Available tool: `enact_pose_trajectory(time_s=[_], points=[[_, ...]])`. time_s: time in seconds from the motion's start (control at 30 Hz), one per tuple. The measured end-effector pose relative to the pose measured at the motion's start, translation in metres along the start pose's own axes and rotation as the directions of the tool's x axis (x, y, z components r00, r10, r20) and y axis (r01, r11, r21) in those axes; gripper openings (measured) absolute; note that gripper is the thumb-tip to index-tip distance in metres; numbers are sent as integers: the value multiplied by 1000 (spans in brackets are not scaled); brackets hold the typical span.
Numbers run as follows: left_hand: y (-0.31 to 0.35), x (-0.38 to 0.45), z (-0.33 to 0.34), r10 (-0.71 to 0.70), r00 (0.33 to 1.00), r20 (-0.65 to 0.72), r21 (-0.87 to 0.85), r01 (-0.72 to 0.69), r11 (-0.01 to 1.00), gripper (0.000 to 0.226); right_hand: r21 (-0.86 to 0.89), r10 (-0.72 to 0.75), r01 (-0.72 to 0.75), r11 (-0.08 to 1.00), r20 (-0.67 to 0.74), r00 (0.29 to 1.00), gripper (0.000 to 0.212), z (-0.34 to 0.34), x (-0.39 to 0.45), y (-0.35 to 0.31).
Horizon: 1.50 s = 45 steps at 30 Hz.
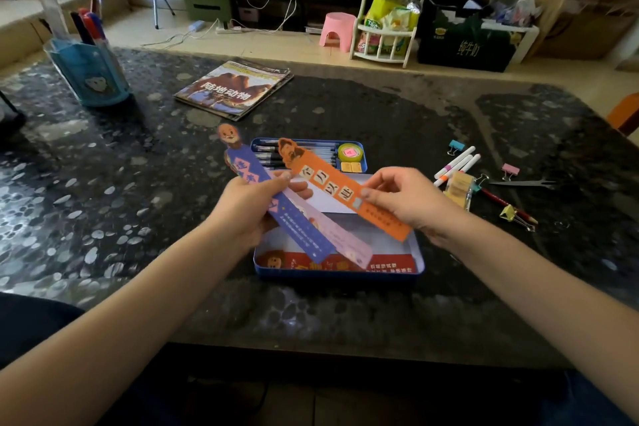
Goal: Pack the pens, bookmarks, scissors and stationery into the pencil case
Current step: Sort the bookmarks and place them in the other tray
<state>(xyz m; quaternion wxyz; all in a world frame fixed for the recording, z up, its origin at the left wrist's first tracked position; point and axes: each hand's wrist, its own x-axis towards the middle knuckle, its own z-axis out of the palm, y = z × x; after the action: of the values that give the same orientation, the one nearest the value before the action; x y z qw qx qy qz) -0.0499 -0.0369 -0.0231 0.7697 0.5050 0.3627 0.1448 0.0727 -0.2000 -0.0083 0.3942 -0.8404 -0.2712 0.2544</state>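
Left hand [247, 207] is gripping the blue bookmark [276, 204] plus a pink one under it. Right hand [408, 199] pinches the orange bookmark [332, 183], both over the open pencil case [420, 263] on the desk [345, 315].

A single head-worn, wide-angle camera looks forward and down across a dark table [380, 107] from the 6 o'clock edge. The person's forearms reach in from below; the room's floor lies far off toward 12 o'clock.

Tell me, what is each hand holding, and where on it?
Left hand grips the blue bookmark mid-length; right hand pinches the orange bookmark past its middle.
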Motion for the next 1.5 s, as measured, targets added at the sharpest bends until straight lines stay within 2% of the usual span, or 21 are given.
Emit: enact_pose_trajectory(time_s=[0.1,0.2,0.33,0.43,0.63,0.83,1.03,1.07,1.13,1.2,1.27,1.37,1.43,1.5], points=[[18,5,-13,165,977,-132,48,-160,986,19,-160,21,-20,987,3,1000,5,-12,2,1],[32,11,-24,329,921,-208,110,-312,944,8,-300,73,-24,954,152,986,4,-17,1,-1],[35,15,-28,382,893,-240,174,-347,922,8,-361,113,25,932,354,928,4,-4,-3,0],[29,15,-27,388,896,-217,245,-335,910,9,-420,92,101,902,414,905,4,10,-4,7],[25,14,-23,386,909,-158,296,-329,897,11,-378,32,148,914,429,903,20,14,-5,12],[18,15,-20,369,919,-138,311,-314,897,13,-399,-36,219,890,418,908,20,20,-6,14],[5,11,-8,289,952,-97,303,-249,920,14,-478,-93,283,831,383,919,13,17,-11,10],[4,11,-7,278,955,-100,293,-239,926,16,-452,-127,286,845,349,928,14,16,-10,8],[5,9,-5,269,959,-90,268,-237,934,15,-291,-172,245,925,255,951,17,13,-8,2],[5,7,-4,265,963,-52,243,-245,939,14,-67,-129,146,987,216,968,13,15,-10,-7],[2,4,-2,228,974,0,200,-224,954,16,44,-78,70,997,233,969,16,21,-14,-11],[-6,-1,5,124,991,57,126,-130,983,18,-49,-76,91,995,253,964,35,33,-21,-9],[-11,-4,10,66,994,86,85,-74,994,20,-109,-65,97,989,263,963,34,36,-23,-7],[-11,-6,12,31,993,114,40,-36,999,28,-71,-48,68,995,256,965,29,34,-22,-7]])
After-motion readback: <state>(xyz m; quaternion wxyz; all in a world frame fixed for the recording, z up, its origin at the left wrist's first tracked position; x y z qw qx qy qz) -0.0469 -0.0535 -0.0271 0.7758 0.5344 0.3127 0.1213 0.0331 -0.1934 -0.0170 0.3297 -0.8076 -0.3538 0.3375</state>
